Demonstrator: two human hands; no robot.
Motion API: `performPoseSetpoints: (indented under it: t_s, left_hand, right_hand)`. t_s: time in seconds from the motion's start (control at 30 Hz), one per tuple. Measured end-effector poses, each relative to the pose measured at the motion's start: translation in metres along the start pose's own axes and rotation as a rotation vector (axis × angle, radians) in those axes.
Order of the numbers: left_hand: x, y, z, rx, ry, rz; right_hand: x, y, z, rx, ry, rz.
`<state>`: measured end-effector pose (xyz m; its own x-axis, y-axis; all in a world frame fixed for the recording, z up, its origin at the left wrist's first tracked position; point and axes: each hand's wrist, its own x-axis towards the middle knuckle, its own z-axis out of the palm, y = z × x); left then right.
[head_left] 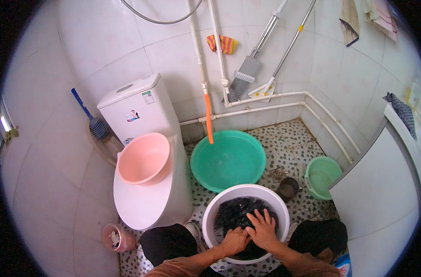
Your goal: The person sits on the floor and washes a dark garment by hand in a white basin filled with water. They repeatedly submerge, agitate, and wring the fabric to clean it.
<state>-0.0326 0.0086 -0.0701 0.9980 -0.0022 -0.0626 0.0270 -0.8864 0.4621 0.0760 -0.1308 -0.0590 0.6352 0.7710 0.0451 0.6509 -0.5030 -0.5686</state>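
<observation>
A white basin [209, 231] stands on the floor between my feet, with a soaked black cloth [236, 212] lying in water inside it. My left hand [235, 241] is closed, its fingers curled into the cloth; their tips are hidden. Beside it, touching at the thumb, my right hand [262, 228] rests on the cloth with its fingers spread and stretched out. Just beyond the white basin sits a large green basin [228, 159] with water in it, under an orange hose [208, 119].
At left, a pink basin [144, 158] rests on the closed lid of a toilet [141, 207]. A small pink bin [119, 237] is beside it. To the right are a dark cup [288, 188], a light green basin [322, 175] and a white cabinet [381, 184]. Two mops [245, 76] lean at the back.
</observation>
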Motion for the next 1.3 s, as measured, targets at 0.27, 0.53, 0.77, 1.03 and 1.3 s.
performPoseSetpoints:
  t_s: [0.27, 0.53, 0.77, 1.03, 1.3]
  left_hand:
    - [0.054, -0.022, 0.009, -0.100, 0.070, -0.204]
    - [0.049, -0.016, -0.014, -0.620, 0.445, -0.407]
    - [0.016, -0.072, 0.000, -0.235, 0.472, -0.561]
    - [0.050, -0.096, 0.042, -1.048, 0.556, -0.717]
    - [0.065, -0.088, 0.012, -1.208, 0.538, -0.792]
  right_hand:
    - [0.053, 0.032, 0.029, -0.066, 0.067, 0.118]
    - [0.057, 0.034, 0.026, 0.084, 0.086, 0.261]
    - [0.047, 0.043, 0.004, 0.240, 0.173, 0.467]
    - [0.064, 0.026, -0.011, 0.260, -0.061, 0.700]
    - [0.074, 0.022, 0.003, 0.281, -0.063, 0.643]
